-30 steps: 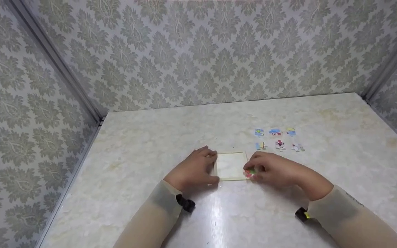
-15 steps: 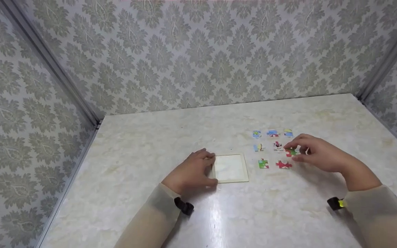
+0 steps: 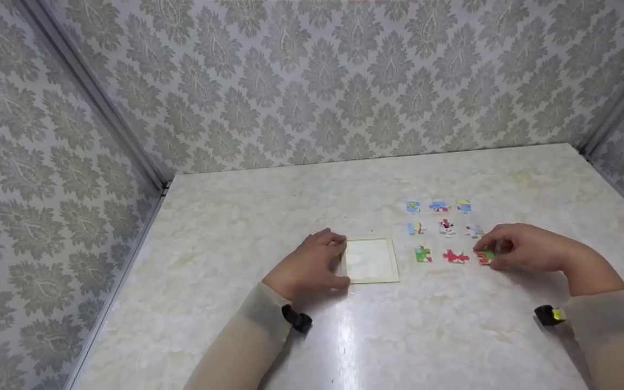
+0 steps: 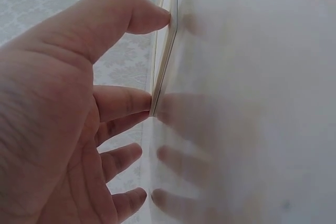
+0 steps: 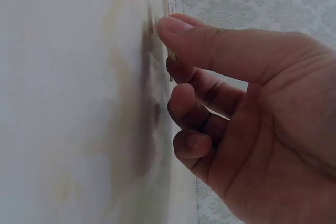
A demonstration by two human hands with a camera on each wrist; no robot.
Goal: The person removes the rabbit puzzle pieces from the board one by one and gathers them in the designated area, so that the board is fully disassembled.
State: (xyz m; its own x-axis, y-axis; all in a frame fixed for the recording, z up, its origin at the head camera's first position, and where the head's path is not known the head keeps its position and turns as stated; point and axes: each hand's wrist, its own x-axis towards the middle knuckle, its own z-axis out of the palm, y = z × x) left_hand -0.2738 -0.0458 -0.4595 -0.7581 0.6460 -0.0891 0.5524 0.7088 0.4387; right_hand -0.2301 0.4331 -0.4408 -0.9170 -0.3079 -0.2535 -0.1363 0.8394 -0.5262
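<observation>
My left hand (image 3: 312, 264) holds the left side of a square, pale wooden puzzle frame (image 3: 394, 262). In the left wrist view, the thumb and index finger touch separate places along the frame's edge (image 4: 167, 51); the other fingers stay off it. A red and green jigsaw piece (image 3: 485, 257) lies between the thumb and fingers of my right hand (image 3: 534, 249), at the right end of the front row of pieces. Beside it are a red piece (image 3: 456, 256) and a green piece (image 3: 423, 254). The right wrist view mostly hides the pinched piece behind the thumb.
Behind the front row are a red-and-white piece (image 3: 446, 227), a pale piece (image 3: 474, 231), a blue-yellow piece (image 3: 415, 228) and a back row with a blue piece (image 3: 439, 206). Patterned walls (image 3: 323, 81) enclose the marbled table (image 3: 236, 216) at back and sides.
My right hand has moved right from the frame to the rows, then toward the front row's right end with the red and green piece. Two front-row pieces now show. The left hand stays on the frame.
</observation>
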